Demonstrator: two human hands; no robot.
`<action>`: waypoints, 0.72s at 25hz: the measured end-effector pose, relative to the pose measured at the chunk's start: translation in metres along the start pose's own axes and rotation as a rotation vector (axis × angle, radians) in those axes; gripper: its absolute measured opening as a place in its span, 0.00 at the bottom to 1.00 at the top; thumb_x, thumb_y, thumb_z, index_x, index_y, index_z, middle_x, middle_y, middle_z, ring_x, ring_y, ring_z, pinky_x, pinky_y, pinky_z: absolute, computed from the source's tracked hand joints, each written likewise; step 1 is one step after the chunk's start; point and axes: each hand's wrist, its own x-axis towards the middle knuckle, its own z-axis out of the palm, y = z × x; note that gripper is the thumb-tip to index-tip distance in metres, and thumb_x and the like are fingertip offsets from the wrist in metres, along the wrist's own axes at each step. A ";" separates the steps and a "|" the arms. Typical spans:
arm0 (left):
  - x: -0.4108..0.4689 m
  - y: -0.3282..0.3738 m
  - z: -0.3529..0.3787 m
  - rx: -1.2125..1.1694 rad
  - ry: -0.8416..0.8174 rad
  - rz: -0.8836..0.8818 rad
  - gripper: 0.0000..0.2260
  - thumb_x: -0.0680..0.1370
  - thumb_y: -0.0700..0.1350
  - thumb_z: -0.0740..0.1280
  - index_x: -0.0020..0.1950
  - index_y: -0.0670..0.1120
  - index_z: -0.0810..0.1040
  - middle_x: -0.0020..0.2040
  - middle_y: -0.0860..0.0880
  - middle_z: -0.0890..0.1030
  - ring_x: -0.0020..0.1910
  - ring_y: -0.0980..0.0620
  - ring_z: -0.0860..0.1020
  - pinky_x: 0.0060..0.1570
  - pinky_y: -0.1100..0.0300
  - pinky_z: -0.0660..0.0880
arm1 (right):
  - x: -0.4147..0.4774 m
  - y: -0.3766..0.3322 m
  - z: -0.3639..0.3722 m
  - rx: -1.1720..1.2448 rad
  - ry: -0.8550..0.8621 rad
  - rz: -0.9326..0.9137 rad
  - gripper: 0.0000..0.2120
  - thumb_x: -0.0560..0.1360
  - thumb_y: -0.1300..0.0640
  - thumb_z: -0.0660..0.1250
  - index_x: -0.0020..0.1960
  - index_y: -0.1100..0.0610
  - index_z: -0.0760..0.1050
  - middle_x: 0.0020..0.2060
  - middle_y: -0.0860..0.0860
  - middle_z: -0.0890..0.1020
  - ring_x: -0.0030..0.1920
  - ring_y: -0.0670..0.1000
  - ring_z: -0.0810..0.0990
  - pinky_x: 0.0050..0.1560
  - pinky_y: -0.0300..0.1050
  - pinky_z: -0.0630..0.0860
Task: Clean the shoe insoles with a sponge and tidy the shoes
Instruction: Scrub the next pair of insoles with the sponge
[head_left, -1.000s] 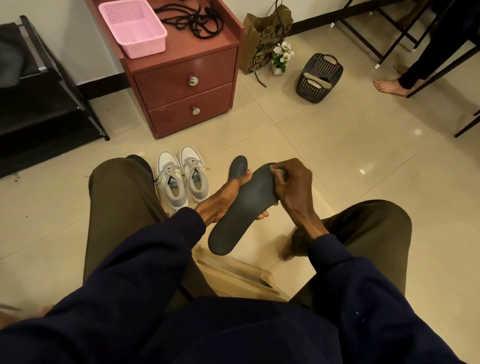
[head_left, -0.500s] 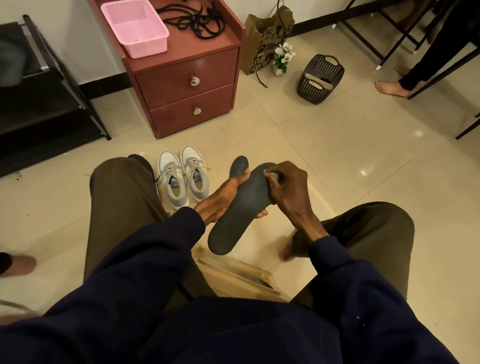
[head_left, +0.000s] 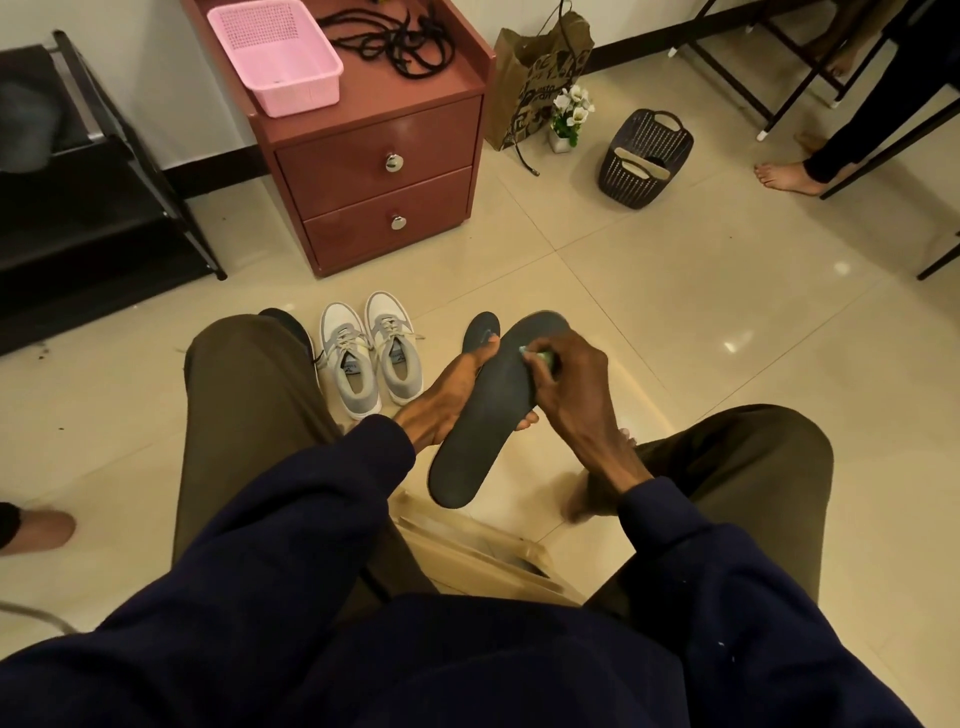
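Note:
My left hand (head_left: 447, 400) holds a dark grey insole (head_left: 488, 421) from underneath, thumb on its left edge, above the floor between my knees. My right hand (head_left: 566, 384) pinches a small pale green sponge (head_left: 540, 357) against the insole's upper part, near the toe end. A second dark insole (head_left: 480, 328) lies on the tiles just behind my left thumb. A pair of grey and white sneakers (head_left: 369, 353) stands side by side on the floor to the left. A dark shoe (head_left: 285, 322) is mostly hidden behind my left knee.
A red two-drawer cabinet (head_left: 379, 182) stands ahead with a pink basket (head_left: 275, 54) and black laces (head_left: 395, 41) on top. A black shoe rack (head_left: 88, 197) is at left, a black basket (head_left: 644, 150) with pale insoles at right. Other people's bare feet (head_left: 784, 176) show nearby.
My right hand has slid the sponge a little down the insole from its toe end toward the middle. The left hand keeps the insole in the same place.

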 end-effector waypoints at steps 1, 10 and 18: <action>0.001 0.003 -0.003 -0.006 0.027 0.033 0.26 0.84 0.61 0.59 0.64 0.41 0.80 0.56 0.39 0.84 0.49 0.41 0.83 0.58 0.46 0.78 | -0.009 -0.011 0.007 0.006 -0.058 -0.096 0.02 0.78 0.59 0.72 0.50 0.57 0.83 0.45 0.50 0.83 0.43 0.46 0.80 0.45 0.34 0.75; -0.002 0.007 -0.003 0.003 0.017 0.052 0.19 0.84 0.51 0.55 0.55 0.40 0.80 0.43 0.41 0.84 0.37 0.45 0.83 0.41 0.55 0.82 | 0.006 0.010 0.000 -0.105 0.048 -0.068 0.04 0.80 0.57 0.71 0.51 0.57 0.82 0.46 0.51 0.82 0.45 0.48 0.78 0.47 0.48 0.78; -0.010 0.017 -0.006 -0.168 -0.047 0.123 0.18 0.85 0.54 0.61 0.63 0.42 0.79 0.51 0.44 0.86 0.46 0.48 0.84 0.49 0.56 0.82 | -0.013 -0.024 0.014 -0.021 -0.183 -0.361 0.04 0.78 0.61 0.72 0.52 0.61 0.81 0.45 0.53 0.82 0.43 0.47 0.77 0.44 0.39 0.75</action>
